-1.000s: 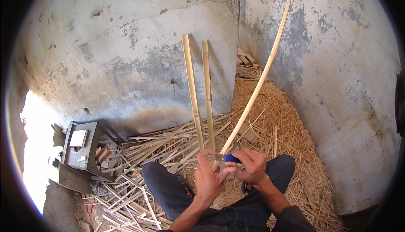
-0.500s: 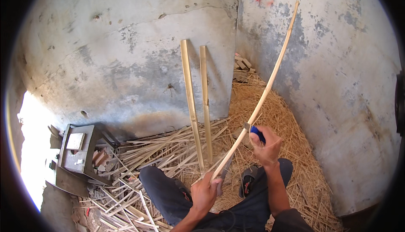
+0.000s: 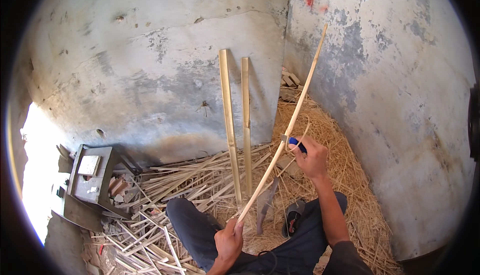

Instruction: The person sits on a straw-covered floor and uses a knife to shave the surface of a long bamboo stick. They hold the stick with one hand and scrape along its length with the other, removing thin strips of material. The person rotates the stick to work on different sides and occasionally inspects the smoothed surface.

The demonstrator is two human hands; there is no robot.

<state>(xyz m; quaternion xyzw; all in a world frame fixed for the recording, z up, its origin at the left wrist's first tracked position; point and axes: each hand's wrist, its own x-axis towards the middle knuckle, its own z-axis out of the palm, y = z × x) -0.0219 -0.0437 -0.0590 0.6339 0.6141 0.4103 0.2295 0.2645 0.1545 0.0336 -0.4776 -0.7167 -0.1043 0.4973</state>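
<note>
A long pale bamboo strip [image 3: 265, 175] slants from my lap up toward the wall corner. Its near end is in the closed fingers of my left hand [image 3: 229, 240]. Farther along, my right hand [image 3: 314, 157] is wrapped round the blue handle of a small knife [image 3: 297, 145]. The short blade lies against the strip, and a thin curled shaving [image 3: 308, 127] loops up beside it. Below the strip, a larger knife [image 3: 268, 202] with a dark blade lies on the floor between my legs.
Two split bamboo lengths [image 3: 227, 115] lean on the wall ahead. Straw-like shavings [image 3: 345, 175] heap up at the right, and loose strips [image 3: 195, 180] cover the floor at the left. A wooden bench-like piece [image 3: 105, 170] stands at far left. Several bricks [image 3: 290, 79] sit in the corner.
The bamboo strip has slid toward me with my left hand, its far tip now lower and farther left. My right hand is slightly farther away, and a curled shaving stands at the blade.
</note>
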